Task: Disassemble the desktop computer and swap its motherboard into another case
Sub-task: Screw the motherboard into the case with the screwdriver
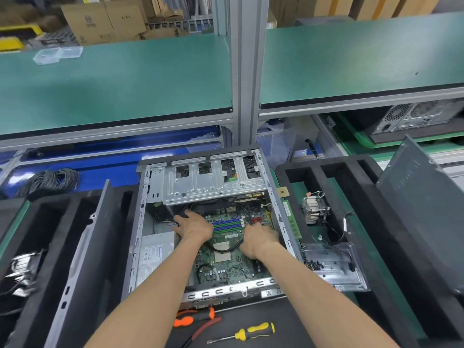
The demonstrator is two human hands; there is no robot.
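Observation:
An open grey desktop case (140, 234) lies flat in front of me, its silver drive cage (208, 183) at the far end. Inside it sits the green motherboard (226, 266) with blue memory slots. My left hand (194, 228) rests on the board's left edge, fingers spread toward the dark cables there. My right hand (259, 241) lies on the board's right side, fingers curled down at its edge; what they touch is hidden. A silver power supply (154, 257) fills the case's near-left corner.
A heatsink with fan (313, 208), a memory stick (292, 219) and a clear tray of screws (331, 262) lie right of the case. Screwdrivers (251, 331) and orange pliers (194, 320) lie near me. Side panels (424, 204) lean in foam racks. Another computer (416, 115) stands at far right.

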